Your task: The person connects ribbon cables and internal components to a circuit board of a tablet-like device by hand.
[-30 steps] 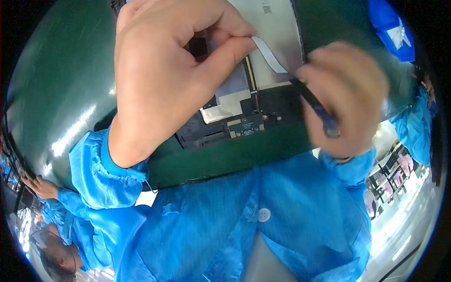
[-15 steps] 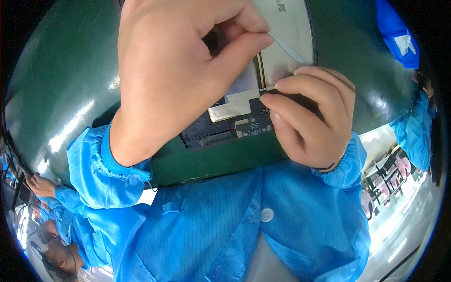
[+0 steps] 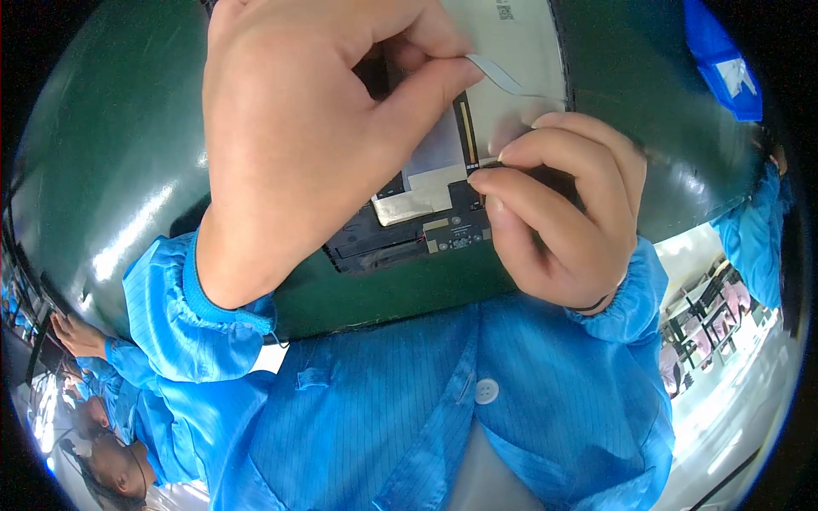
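An opened tablet-like device (image 3: 383, 247) lies under my hands, with a broad pale panel (image 3: 521, 51), a dark flat cable (image 3: 468, 136), a silvery tape patch (image 3: 413, 204) and a small dark circuit board (image 3: 456, 234) at its near end. Thumb and forefinger of my left hand (image 3: 298, 128) pinch one end of a thin pale strip (image 3: 501, 78), which curves rightward above the panel. My right hand (image 3: 567, 200) is curled at the device's near right part, forefinger tip beside the flat cable's end. Whatever lies between its thumb and fingers is hidden.
The device rests on a dark green tabletop (image 3: 111, 170). A blue bin (image 3: 724, 64) with something pale in it sits at the far right. Another person's hand (image 3: 78, 335) and blue sleeve show at the left; another blue-clad person (image 3: 754, 238) is at the right.
My left hand has shifted slightly left, carrying the strip's end with it, and the strip bows more. The device has moved slightly left. My right hand stays nearly in place.
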A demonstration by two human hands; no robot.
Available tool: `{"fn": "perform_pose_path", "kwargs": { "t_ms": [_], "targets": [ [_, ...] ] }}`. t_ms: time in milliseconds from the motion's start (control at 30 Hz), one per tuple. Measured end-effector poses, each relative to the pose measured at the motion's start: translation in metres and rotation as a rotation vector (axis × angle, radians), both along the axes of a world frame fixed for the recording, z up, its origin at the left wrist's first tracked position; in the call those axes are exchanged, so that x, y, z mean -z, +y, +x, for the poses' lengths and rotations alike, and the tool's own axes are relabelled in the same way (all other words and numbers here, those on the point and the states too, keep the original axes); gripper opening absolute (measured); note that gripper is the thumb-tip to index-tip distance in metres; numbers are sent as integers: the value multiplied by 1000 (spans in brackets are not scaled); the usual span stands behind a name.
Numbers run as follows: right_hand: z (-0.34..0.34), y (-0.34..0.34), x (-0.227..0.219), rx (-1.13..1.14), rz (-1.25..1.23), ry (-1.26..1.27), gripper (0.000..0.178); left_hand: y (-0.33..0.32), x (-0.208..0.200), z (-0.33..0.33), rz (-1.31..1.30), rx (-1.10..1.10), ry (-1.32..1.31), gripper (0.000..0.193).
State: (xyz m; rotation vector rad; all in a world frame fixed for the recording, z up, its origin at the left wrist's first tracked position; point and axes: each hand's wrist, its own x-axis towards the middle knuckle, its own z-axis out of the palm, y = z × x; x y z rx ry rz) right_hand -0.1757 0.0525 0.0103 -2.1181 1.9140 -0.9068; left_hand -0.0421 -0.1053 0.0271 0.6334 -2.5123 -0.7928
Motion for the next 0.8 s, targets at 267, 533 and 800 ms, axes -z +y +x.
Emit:
{"fn": "perform_pose_path", "kwargs": {
  "t_ms": [267,533,800],
  "targets": [
    [4,2,5,-17,-10,-46,25,6,3,7,42,-58,-18,16],
    [9,2,5,-22,-15,-41,25,2,10,16,27,-17,-18,15],
    [11,2,6,-32,-13,-47,25,5,4,16,41,-38,6,15]
  ]
}}
